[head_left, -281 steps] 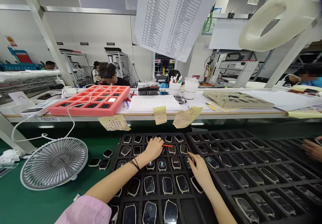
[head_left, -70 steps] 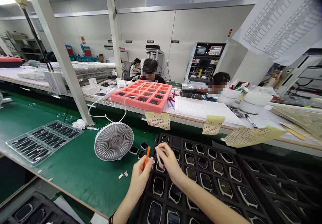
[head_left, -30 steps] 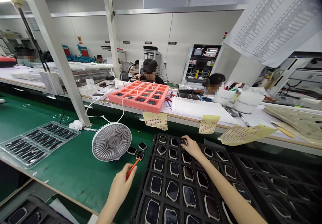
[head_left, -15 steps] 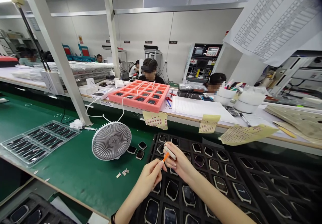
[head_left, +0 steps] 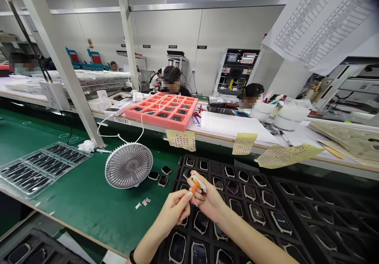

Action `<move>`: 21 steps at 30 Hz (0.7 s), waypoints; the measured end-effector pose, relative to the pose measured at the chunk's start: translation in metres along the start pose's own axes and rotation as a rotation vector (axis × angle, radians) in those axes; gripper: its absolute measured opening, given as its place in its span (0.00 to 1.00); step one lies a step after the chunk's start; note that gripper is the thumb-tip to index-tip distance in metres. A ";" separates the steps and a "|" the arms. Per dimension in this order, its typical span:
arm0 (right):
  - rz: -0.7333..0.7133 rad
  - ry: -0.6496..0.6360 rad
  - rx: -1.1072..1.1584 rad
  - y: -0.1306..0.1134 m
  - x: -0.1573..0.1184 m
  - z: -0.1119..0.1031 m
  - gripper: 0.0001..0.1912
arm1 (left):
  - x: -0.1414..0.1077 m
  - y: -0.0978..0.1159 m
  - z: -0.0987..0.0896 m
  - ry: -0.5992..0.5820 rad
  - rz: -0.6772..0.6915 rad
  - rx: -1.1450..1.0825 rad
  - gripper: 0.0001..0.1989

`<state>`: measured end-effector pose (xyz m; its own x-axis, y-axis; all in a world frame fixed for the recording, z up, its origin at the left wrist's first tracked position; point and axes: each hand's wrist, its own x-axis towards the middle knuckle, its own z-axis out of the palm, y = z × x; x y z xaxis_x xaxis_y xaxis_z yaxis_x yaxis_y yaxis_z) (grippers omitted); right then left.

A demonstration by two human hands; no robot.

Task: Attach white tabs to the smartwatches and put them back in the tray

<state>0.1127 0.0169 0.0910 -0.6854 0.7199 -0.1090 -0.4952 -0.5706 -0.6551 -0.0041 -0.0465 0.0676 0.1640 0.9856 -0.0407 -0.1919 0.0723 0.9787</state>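
1. My left hand (head_left: 173, 209) is closed, pinching a slim orange plastic pick (head_left: 194, 187), its long axis slanting up and right toward my right hand (head_left: 209, 198).
2. That hand grips a small white plastic strip (head_left: 199, 182), just beside the pick's tip.
3. Beneath, a black foam tray (head_left: 179, 173) holds dark, pale-rimmed watch-shaped devices (head_left: 201, 222) in its cells.

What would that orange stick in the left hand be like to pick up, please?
The orange stick, pinched in the left hand near the white piece in the right hand, looks light, being so slim. It seems stiff, showing no bend. If round, which I cannot tell, it might roll on the green mat.
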 end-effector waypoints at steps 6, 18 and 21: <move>-0.027 0.038 -0.012 0.001 0.001 -0.007 0.19 | 0.001 0.000 -0.002 0.039 -0.008 -0.024 0.25; -0.336 0.321 -0.850 0.000 0.013 -0.039 0.12 | 0.002 0.004 -0.019 0.300 0.033 0.119 0.24; -0.457 0.504 -1.052 -0.039 0.027 -0.079 0.12 | -0.009 -0.002 -0.050 0.385 0.035 0.291 0.24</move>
<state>0.1558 0.0900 0.0545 -0.1684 0.9720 0.1638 0.1914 0.1953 -0.9619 -0.0531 -0.0480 0.0559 -0.2186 0.9755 -0.0241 0.0964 0.0462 0.9943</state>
